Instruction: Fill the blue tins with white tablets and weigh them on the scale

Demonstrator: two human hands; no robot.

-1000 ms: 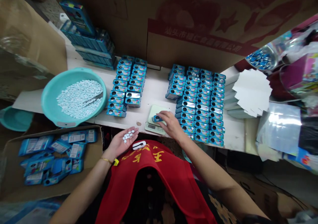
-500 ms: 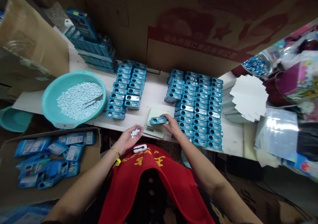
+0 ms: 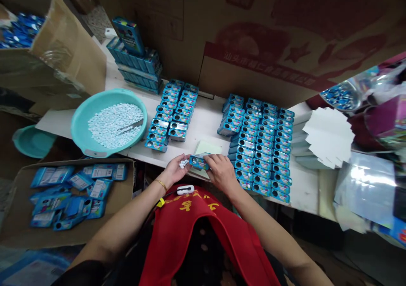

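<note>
Cupped palm up, my left hand [image 3: 175,170] holds several small white tablets [image 3: 184,163]. My right hand [image 3: 221,170] grips a small blue tin [image 3: 199,162] by its right end and tilts it, its left end right beside the tablets. Behind and beneath the tin lies a pale kitchen scale [image 3: 209,148], partly hidden by the tin and my hand. To the left, a turquoise basin [image 3: 78,125] holds a heap of the same tablets [image 3: 111,123] and a metal scoop [image 3: 131,126].
Rows of blue tins [image 3: 258,151] stand right of the scale; two more rows [image 3: 171,113] stand left. Stacked white card [image 3: 330,136] is farther right. A cardboard box [image 3: 122,193] of tins sits low left. A large carton [image 3: 253,36] walls off the back.
My right hand has lifted the tin off the scale and brought it left and nearer, up to my left palm. The whole view has shifted rightward with my head.
</note>
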